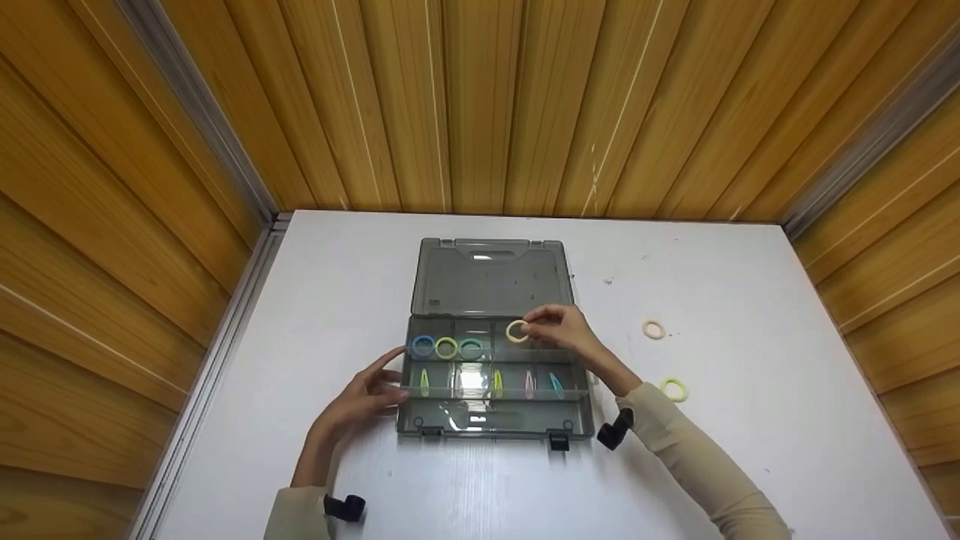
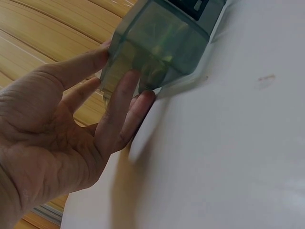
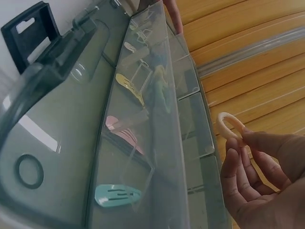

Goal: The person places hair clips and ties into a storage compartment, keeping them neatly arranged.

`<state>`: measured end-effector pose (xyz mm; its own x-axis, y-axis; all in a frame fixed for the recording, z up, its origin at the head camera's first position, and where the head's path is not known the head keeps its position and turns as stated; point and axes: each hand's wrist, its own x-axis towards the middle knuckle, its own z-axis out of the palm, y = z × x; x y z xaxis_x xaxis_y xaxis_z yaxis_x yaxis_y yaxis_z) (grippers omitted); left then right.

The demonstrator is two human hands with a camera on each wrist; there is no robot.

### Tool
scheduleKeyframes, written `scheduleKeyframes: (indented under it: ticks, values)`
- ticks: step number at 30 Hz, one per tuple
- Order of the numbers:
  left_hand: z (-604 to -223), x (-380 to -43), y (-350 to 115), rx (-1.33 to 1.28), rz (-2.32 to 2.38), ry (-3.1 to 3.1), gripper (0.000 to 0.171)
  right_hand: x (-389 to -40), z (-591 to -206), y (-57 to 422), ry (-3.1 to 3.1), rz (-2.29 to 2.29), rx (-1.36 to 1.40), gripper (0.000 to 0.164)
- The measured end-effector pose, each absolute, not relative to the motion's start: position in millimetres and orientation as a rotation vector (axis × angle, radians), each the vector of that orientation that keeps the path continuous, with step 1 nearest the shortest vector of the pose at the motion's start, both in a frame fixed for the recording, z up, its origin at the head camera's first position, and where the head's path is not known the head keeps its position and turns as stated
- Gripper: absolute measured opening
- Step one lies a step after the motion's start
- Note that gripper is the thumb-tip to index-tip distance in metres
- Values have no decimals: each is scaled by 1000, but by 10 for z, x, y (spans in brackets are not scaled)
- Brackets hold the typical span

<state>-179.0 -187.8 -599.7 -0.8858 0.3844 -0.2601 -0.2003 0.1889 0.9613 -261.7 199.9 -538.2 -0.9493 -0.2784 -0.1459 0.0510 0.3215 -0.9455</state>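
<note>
My right hand (image 1: 561, 327) pinches a pale peach hair tie (image 1: 517, 331) between thumb and fingertips above the back right of a grey see-through divided box (image 1: 495, 426). In the right wrist view the same hair tie (image 3: 230, 125) stands on edge in the fingers. My left hand (image 1: 363, 396) touches the box's left side with spread, fairly straight fingers (image 2: 116, 107). In the back row lie a blue hair tie (image 1: 423, 346), a yellow one (image 1: 446, 348) and a teal one (image 1: 471, 349). The middle row holds several snap hair clips, among them a pink clip (image 1: 529, 383) and a turquoise clip (image 3: 116, 195).
The box's lid (image 1: 491, 281) lies folded back behind it, and a black latch (image 1: 559, 441) juts from the front edge. To the right on the white table (image 1: 750, 315) lie a peach hair tie (image 1: 654, 329) and a yellow-green hair tie (image 1: 673, 389). Wood-look panels (image 1: 480, 112) surround the table.
</note>
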Motion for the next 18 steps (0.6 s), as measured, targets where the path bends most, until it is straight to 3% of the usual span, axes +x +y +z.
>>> scheduleKeyframes:
  ticks: [7, 18]
  values:
    - [-6002, -1794, -1875, 189, 1741, 2028, 82, -2619, -5443, 1808, 2351, -1672, -260, 29]
    - [-6004, -1803, -1888, 186, 1741, 2024, 83, -2623, -5621, 1581, 2624, -1445, -381, 9]
